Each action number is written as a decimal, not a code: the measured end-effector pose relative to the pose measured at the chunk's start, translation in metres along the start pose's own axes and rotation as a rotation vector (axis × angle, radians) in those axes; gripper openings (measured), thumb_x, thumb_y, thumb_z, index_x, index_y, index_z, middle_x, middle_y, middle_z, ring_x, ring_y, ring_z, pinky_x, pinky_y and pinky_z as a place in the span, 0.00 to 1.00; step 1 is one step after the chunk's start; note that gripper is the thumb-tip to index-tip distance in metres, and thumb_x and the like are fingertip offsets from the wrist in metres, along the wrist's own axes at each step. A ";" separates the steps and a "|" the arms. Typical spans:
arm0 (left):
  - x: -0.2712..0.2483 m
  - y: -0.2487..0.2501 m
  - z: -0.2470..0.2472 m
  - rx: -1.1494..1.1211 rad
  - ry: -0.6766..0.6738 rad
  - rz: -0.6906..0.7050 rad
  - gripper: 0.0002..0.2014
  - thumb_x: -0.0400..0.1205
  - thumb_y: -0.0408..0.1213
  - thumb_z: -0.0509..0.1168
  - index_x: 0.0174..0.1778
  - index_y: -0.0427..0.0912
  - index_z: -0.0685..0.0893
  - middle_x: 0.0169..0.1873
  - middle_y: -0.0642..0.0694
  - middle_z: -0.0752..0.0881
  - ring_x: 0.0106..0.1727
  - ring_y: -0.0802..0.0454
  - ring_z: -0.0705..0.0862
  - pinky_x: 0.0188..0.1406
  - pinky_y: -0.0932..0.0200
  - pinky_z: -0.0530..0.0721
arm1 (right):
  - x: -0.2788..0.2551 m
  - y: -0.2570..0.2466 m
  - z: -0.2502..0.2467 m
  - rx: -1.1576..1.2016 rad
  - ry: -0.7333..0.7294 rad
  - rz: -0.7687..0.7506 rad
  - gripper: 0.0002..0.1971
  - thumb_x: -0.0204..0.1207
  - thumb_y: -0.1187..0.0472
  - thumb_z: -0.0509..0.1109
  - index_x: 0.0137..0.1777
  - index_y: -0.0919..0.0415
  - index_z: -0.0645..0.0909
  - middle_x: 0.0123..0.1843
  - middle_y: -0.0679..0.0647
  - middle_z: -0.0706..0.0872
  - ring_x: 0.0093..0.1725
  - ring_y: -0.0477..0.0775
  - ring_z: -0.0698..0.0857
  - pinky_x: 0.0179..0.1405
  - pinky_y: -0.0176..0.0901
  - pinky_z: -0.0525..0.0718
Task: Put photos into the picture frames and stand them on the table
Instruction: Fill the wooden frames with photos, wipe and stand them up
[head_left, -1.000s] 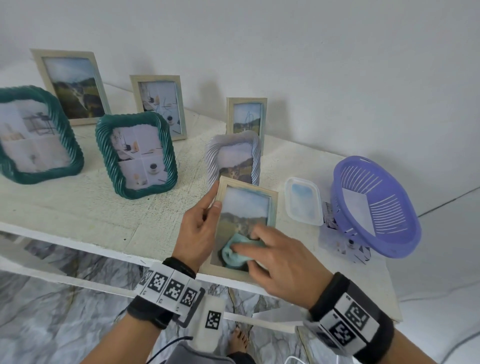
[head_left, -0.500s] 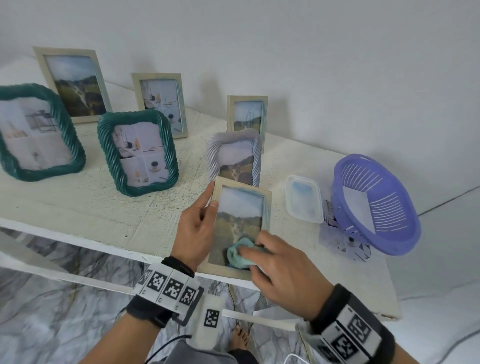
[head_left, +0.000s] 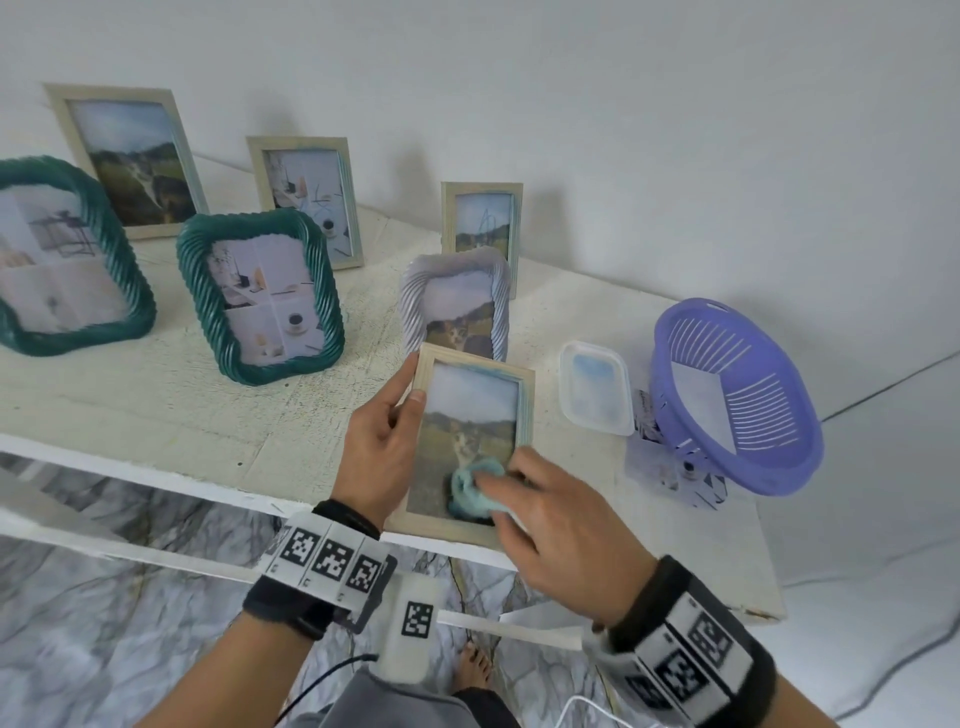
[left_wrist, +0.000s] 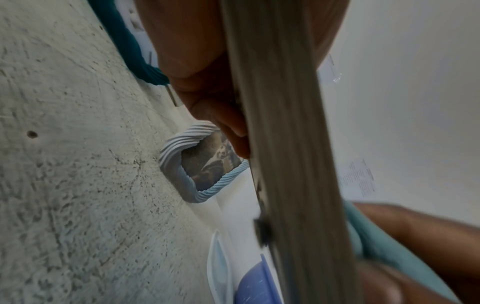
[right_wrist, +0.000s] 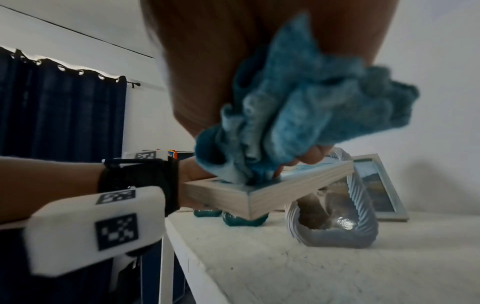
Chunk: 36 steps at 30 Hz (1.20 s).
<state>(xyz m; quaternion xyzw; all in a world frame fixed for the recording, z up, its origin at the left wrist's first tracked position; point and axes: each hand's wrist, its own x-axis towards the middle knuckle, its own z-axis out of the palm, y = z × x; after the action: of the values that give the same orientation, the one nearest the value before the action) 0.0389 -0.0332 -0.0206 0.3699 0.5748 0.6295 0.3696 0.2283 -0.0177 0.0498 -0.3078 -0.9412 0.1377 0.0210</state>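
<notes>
My left hand (head_left: 375, 457) grips the pale wooden picture frame (head_left: 470, 447) by its left edge, thumb on the front, fingers curled behind; frame is lifted off the white table (head_left: 156, 415), tilted, over the near edge. Photo in it shows a cat in a field under grey sky. My right hand (head_left: 558, 525) has a crumpled teal cloth (head_left: 470, 493) bunched under the fingers, curled around it, pressed on the lower part of the glass. In the right wrist view the cloth (right_wrist: 298, 107) touches the frame's (right_wrist: 270, 191) face, frame clear of the tabletop.

Just behind the held frame stands a ribbed lavender frame (head_left: 453, 304) with the same cat photo, upright. Behind that a small pale frame (head_left: 483, 228) near the wall. Further left: dark green rope-edged frame (head_left: 260, 296), a larger green one (head_left: 62, 260) at the left edge, two pale frames (head_left: 306, 200) (head_left: 130, 158) at the back, all standing with photos in.

Right of my hands a clear plastic lidded box (head_left: 596, 387) lies flat, next to it a purple slotted basket (head_left: 737, 395) tipped up, a sheet inside, printed sheets under it
</notes>
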 end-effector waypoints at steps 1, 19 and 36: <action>-0.001 -0.003 -0.002 -0.006 -0.005 -0.010 0.22 0.87 0.47 0.60 0.78 0.60 0.73 0.33 0.44 0.73 0.34 0.48 0.71 0.37 0.51 0.74 | -0.005 0.001 0.000 0.002 -0.020 -0.024 0.14 0.80 0.60 0.62 0.63 0.56 0.80 0.49 0.49 0.73 0.37 0.45 0.71 0.32 0.33 0.75; -0.013 0.012 0.007 0.167 -0.064 0.077 0.22 0.89 0.28 0.56 0.80 0.39 0.70 0.17 0.60 0.76 0.21 0.66 0.68 0.23 0.74 0.69 | 0.016 0.018 -0.004 -0.049 -0.007 -0.151 0.15 0.80 0.58 0.58 0.63 0.57 0.80 0.50 0.52 0.75 0.40 0.50 0.76 0.30 0.42 0.81; -0.013 0.010 0.005 0.133 -0.031 0.044 0.22 0.89 0.32 0.57 0.80 0.44 0.70 0.15 0.56 0.63 0.18 0.60 0.60 0.17 0.70 0.61 | 0.007 0.025 -0.006 -0.129 0.029 -0.079 0.13 0.78 0.59 0.63 0.61 0.56 0.81 0.50 0.53 0.76 0.40 0.52 0.79 0.28 0.43 0.83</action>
<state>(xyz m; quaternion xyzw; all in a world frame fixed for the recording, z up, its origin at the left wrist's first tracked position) 0.0486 -0.0432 -0.0113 0.4158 0.6015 0.5919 0.3390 0.2372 0.0068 0.0481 -0.2731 -0.9591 0.0715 0.0201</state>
